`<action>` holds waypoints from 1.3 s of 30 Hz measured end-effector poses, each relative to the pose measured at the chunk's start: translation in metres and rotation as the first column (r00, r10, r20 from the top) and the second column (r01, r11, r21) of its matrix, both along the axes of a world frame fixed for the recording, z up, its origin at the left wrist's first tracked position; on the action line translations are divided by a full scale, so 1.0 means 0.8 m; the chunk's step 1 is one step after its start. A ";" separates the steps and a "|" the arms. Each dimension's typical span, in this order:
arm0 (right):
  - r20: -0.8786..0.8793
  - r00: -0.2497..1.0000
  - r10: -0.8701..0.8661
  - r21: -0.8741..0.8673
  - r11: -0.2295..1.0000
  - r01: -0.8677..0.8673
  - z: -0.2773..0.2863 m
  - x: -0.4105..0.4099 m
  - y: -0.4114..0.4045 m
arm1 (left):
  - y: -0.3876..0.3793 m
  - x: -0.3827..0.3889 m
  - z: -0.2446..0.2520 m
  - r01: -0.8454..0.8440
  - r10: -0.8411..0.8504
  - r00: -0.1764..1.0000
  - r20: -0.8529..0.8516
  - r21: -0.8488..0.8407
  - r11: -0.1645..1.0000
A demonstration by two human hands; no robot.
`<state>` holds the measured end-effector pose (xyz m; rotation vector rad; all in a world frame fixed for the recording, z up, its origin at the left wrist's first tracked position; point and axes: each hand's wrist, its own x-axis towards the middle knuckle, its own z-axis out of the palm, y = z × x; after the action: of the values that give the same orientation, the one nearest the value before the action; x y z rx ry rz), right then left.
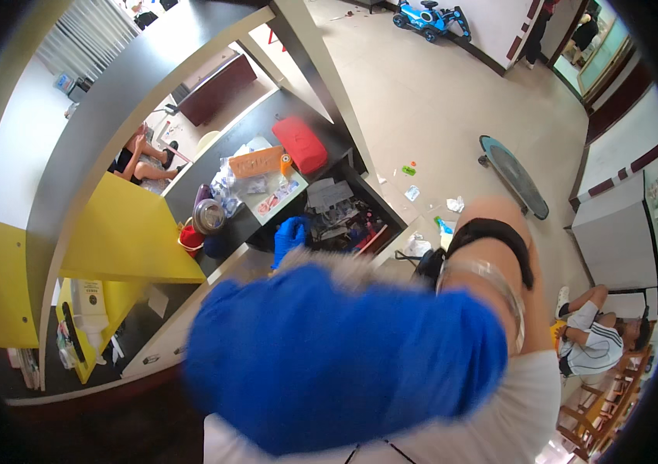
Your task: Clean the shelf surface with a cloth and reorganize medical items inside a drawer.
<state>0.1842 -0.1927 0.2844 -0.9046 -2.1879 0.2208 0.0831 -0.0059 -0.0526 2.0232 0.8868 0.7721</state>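
A hand in a blue glove [289,235], seemingly my left hand, has its fingers curled at the near-left end of an open dark drawer [380,200]. Whether it grips anything is hidden. Loose papers [327,196] and small jumbled items fill the drawer. A large blurred blue sleeve [340,359] covers the lower middle of the view. My right hand is out of view. On the dark desktop above the drawer lie a red case [301,144], an orange flat item [258,162] and an orange tape dispenser [286,163]. A jar with a metal lid [209,216] stands beside a small red bucket [190,238].
Yellow panels [126,226] and a shelf holding a white bottle [90,307] are at left. Crumpled paper [455,204] litters the floor near a skateboard [514,177]. A blue ride-on toy [430,22] stands by the far wall. One person [593,345] sits at right; another's legs [149,168] show behind the desk.
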 end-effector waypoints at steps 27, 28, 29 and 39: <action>-0.092 0.989 0.116 -0.082 0.989 -0.123 0.033 -0.021 -0.044 | -0.007 0.008 0.022 0.094 -0.096 0.994 0.044 0.042 0.995; -0.098 0.989 0.111 -0.081 0.990 -0.119 0.035 -0.021 -0.045 | -0.003 0.006 0.021 0.112 -0.106 0.993 -0.058 0.104 0.988; -0.099 0.990 0.105 -0.080 0.990 -0.113 0.035 -0.023 -0.046 | -0.004 0.005 0.016 0.086 -0.073 0.989 -0.127 0.099 0.991; -0.066 0.993 0.101 -0.127 0.986 -0.109 0.038 -0.014 -0.052 | 0.023 0.031 0.047 0.243 -0.188 0.957 -0.221 0.254 0.936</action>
<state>0.1729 -0.2347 0.3147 -0.8431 -2.1885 0.4409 0.1083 0.0123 -0.0152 2.4322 0.6711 0.6101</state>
